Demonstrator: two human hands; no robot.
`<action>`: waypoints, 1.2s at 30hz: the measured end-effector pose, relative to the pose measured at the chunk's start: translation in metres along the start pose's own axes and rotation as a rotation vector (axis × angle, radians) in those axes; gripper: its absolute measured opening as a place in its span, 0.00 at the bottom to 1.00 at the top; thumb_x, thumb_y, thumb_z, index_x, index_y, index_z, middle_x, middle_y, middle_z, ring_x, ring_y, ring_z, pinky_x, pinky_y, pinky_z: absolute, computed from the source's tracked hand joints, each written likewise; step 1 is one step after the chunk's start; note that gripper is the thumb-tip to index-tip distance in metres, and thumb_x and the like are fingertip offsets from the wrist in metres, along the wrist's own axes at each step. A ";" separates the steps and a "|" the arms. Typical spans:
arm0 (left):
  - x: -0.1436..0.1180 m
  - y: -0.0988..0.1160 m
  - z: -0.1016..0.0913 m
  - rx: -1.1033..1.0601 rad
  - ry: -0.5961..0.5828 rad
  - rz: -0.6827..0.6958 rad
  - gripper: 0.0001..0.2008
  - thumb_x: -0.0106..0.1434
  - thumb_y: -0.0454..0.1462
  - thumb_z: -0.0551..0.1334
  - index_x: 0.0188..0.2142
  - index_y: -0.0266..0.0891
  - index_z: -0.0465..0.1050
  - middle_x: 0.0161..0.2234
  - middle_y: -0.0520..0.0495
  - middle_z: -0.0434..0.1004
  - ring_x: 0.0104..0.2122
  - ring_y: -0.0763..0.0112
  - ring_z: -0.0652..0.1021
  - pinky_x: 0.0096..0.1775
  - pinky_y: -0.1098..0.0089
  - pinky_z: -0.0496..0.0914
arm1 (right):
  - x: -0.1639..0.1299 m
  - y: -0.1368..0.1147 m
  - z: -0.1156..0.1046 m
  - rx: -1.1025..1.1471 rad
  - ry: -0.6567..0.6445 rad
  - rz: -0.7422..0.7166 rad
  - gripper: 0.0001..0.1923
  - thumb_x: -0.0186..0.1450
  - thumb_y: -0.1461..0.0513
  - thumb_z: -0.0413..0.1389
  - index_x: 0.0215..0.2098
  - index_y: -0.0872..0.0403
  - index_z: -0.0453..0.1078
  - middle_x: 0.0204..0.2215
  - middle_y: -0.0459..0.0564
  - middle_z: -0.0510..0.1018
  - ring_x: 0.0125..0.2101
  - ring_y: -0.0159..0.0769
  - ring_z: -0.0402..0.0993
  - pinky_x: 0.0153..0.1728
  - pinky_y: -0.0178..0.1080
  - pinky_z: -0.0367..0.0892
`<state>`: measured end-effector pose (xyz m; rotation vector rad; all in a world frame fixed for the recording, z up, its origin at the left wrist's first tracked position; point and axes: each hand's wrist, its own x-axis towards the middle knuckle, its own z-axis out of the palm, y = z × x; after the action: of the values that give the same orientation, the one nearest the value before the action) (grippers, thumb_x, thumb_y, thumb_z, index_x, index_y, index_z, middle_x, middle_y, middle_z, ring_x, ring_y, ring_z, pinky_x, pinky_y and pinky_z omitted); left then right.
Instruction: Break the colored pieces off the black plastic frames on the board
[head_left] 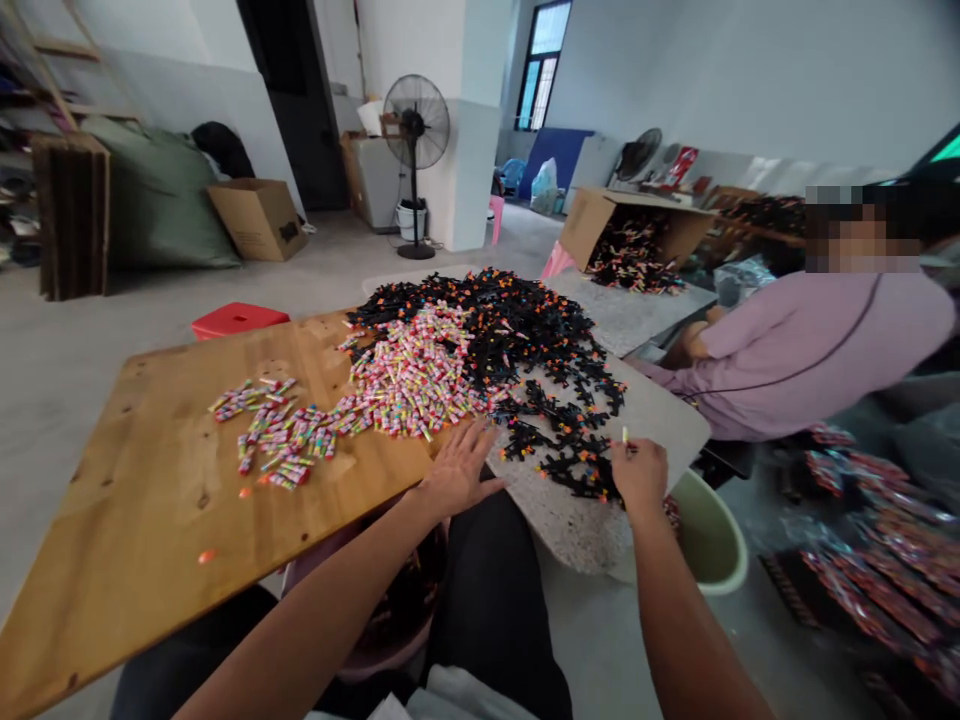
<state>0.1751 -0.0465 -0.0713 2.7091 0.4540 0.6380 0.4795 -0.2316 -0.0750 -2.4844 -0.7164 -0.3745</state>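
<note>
My left hand [461,472] lies with fingers stretched out, palm down, at the front edge of the wooden board [150,500]. Its fingertips are close to a heap of small pink, white and yellow wrapped tubes [409,380]. My right hand [640,472] is closed over the right side of the pale stone-like tabletop [577,525]. A small piece with a pale tip [625,435] pokes up from its fingers; the rest of it is mostly hidden. Beside this hand lie many black plastic pieces with orange tips [517,310], spread from the back to the front.
A pale green tub [731,540] stands below my right forearm, and a pink tub [390,650] between my legs. At right sits a person in a pink shirt [840,350]. A red stool [238,320], a standing fan [414,125] and an open carton [634,235] are farther off.
</note>
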 end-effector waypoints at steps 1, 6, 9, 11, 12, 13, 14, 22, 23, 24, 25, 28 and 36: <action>0.020 0.001 0.010 0.011 -0.051 0.003 0.45 0.64 0.57 0.66 0.73 0.40 0.54 0.72 0.31 0.55 0.72 0.43 0.56 0.69 0.44 0.55 | -0.008 0.016 0.001 0.014 0.026 0.036 0.16 0.67 0.55 0.50 0.40 0.58 0.74 0.39 0.67 0.79 0.50 0.56 0.70 0.53 0.51 0.65; 0.096 0.008 0.049 0.085 -0.246 -0.075 0.55 0.58 0.65 0.65 0.74 0.37 0.53 0.74 0.27 0.49 0.73 0.36 0.52 0.69 0.38 0.47 | -0.037 0.049 0.021 0.177 0.053 0.115 0.16 0.68 0.53 0.48 0.41 0.56 0.70 0.45 0.68 0.76 0.53 0.57 0.70 0.56 0.53 0.64; 0.118 0.014 0.065 0.101 -0.285 -0.085 0.55 0.60 0.69 0.58 0.74 0.36 0.53 0.73 0.27 0.50 0.73 0.35 0.51 0.70 0.38 0.43 | -0.035 0.040 0.036 0.261 0.035 0.057 0.16 0.68 0.52 0.47 0.41 0.54 0.68 0.50 0.71 0.75 0.59 0.58 0.66 0.60 0.55 0.61; 0.124 0.021 0.075 0.096 -0.277 -0.077 0.53 0.63 0.70 0.53 0.74 0.36 0.54 0.73 0.28 0.52 0.72 0.35 0.52 0.70 0.37 0.43 | -0.029 0.029 0.046 0.292 0.029 0.022 0.15 0.68 0.51 0.47 0.40 0.52 0.67 0.51 0.70 0.74 0.60 0.58 0.65 0.62 0.56 0.61; 0.126 0.025 0.081 0.088 -0.261 -0.077 0.52 0.64 0.70 0.51 0.74 0.37 0.54 0.73 0.28 0.54 0.72 0.35 0.53 0.69 0.37 0.43 | -0.027 0.024 0.052 0.306 0.028 0.011 0.15 0.68 0.51 0.48 0.39 0.52 0.67 0.51 0.69 0.74 0.60 0.57 0.65 0.61 0.56 0.61; 0.127 0.030 0.087 0.076 -0.243 -0.084 0.51 0.64 0.69 0.50 0.74 0.38 0.55 0.72 0.29 0.55 0.72 0.35 0.54 0.69 0.37 0.44 | -0.025 0.018 0.057 0.326 0.026 -0.001 0.14 0.68 0.50 0.48 0.39 0.51 0.67 0.51 0.68 0.74 0.59 0.57 0.66 0.61 0.57 0.62; 0.126 0.035 0.093 0.060 -0.223 -0.099 0.51 0.64 0.69 0.50 0.74 0.39 0.56 0.72 0.30 0.56 0.71 0.35 0.55 0.69 0.37 0.46 | -0.023 0.012 0.061 0.354 0.017 -0.019 0.14 0.68 0.50 0.48 0.39 0.51 0.67 0.51 0.68 0.74 0.58 0.57 0.67 0.60 0.57 0.63; 0.143 0.019 0.090 -0.035 -0.081 -0.157 0.44 0.66 0.65 0.56 0.72 0.42 0.60 0.73 0.32 0.53 0.71 0.38 0.56 0.69 0.39 0.56 | 0.043 -0.007 0.069 0.454 -0.140 -0.049 0.17 0.66 0.50 0.53 0.45 0.51 0.72 0.43 0.59 0.81 0.45 0.51 0.78 0.52 0.52 0.71; 0.157 0.003 0.077 -0.026 -0.041 -0.116 0.43 0.67 0.63 0.57 0.71 0.41 0.61 0.73 0.32 0.53 0.72 0.40 0.55 0.69 0.41 0.56 | 0.068 -0.007 0.068 0.446 -0.162 -0.056 0.20 0.66 0.49 0.54 0.49 0.51 0.73 0.46 0.58 0.81 0.46 0.51 0.78 0.52 0.51 0.70; 0.175 -0.016 0.060 -0.007 -0.016 -0.050 0.40 0.67 0.60 0.59 0.70 0.38 0.62 0.72 0.30 0.54 0.72 0.41 0.56 0.69 0.43 0.57 | 0.098 -0.007 0.069 0.434 -0.154 -0.065 0.21 0.65 0.49 0.55 0.50 0.52 0.73 0.48 0.59 0.81 0.47 0.51 0.78 0.53 0.50 0.70; 0.197 -0.038 0.040 0.018 0.018 -0.012 0.38 0.68 0.58 0.59 0.68 0.38 0.64 0.72 0.30 0.55 0.71 0.43 0.58 0.69 0.44 0.58 | 0.131 -0.007 0.071 0.401 -0.136 -0.073 0.22 0.65 0.49 0.55 0.50 0.52 0.74 0.49 0.59 0.81 0.49 0.51 0.78 0.55 0.50 0.69; 0.278 -0.109 -0.023 0.127 0.089 0.002 0.35 0.69 0.55 0.61 0.66 0.37 0.65 0.70 0.31 0.59 0.70 0.46 0.60 0.70 0.46 0.57 | 0.233 -0.012 0.096 0.333 -0.122 -0.038 0.24 0.66 0.49 0.55 0.51 0.57 0.75 0.50 0.64 0.81 0.51 0.53 0.77 0.56 0.51 0.67; 0.450 -0.260 -0.096 0.198 -0.099 -0.466 0.48 0.65 0.65 0.58 0.72 0.35 0.56 0.71 0.32 0.60 0.68 0.43 0.66 0.66 0.50 0.60 | 0.381 -0.030 0.220 0.435 -0.065 0.324 0.33 0.68 0.44 0.56 0.55 0.62 0.76 0.51 0.71 0.79 0.54 0.61 0.75 0.55 0.57 0.67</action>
<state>0.4523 0.3777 0.0810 2.6480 1.1280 0.3423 0.8010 0.0688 -0.0951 -2.1505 -0.3595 -0.0126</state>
